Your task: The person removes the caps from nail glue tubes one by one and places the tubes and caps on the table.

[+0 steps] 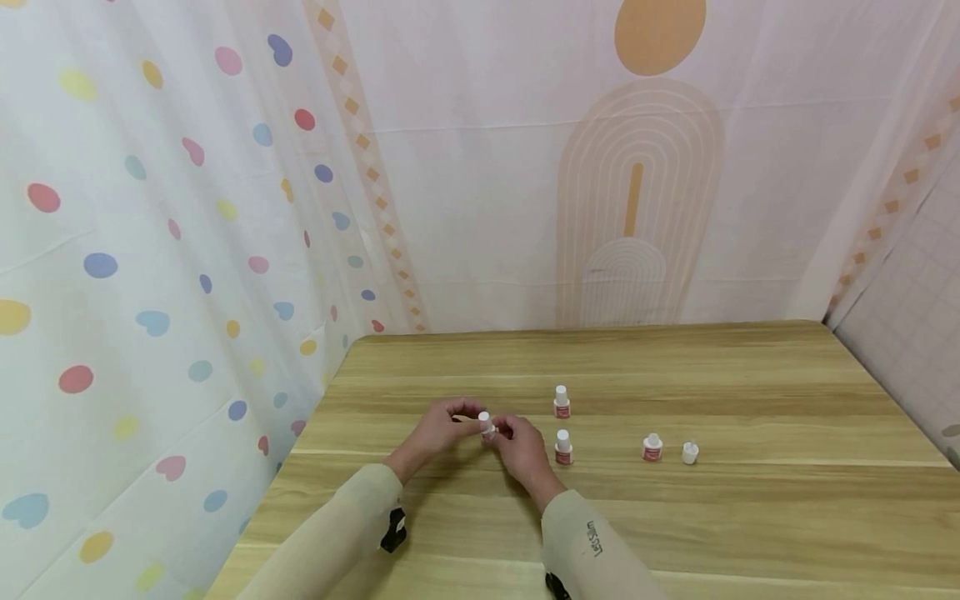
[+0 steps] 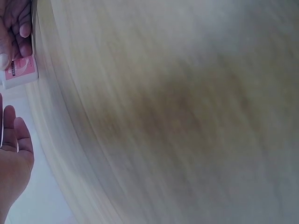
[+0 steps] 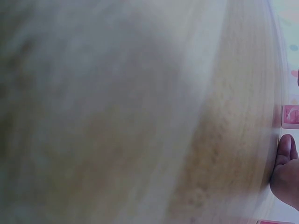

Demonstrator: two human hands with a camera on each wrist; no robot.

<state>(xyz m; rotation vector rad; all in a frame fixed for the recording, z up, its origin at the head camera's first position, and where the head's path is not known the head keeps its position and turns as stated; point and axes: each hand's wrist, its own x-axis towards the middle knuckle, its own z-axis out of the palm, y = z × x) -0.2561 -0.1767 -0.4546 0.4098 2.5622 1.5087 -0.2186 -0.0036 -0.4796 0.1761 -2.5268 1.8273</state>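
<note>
Between my two hands, on the left part of the table, stands a small white bottle (image 1: 487, 426) with a white cap and a reddish-pink label. My right hand (image 1: 522, 454) pinches it from the right with thumb and fingers. From the left, my left hand (image 1: 438, 432) reaches around it, thumb close to the bottle. In the left wrist view, a gap shows between the left fingers (image 2: 21, 135) and the labelled bottle (image 2: 25, 69). Only the edge of the right hand (image 3: 285, 172) shows in the right wrist view, with part of the bottle (image 3: 291, 115) above it.
Two capped bottles stand right of my hands, one farther back (image 1: 562, 403) and one nearer (image 1: 564, 450). Farther right are another bottle (image 1: 652, 450) that looks uncapped and a small white cap-like piece (image 1: 690, 454). Patterned curtains (image 1: 480, 208) hang behind the wooden table (image 1: 750, 517).
</note>
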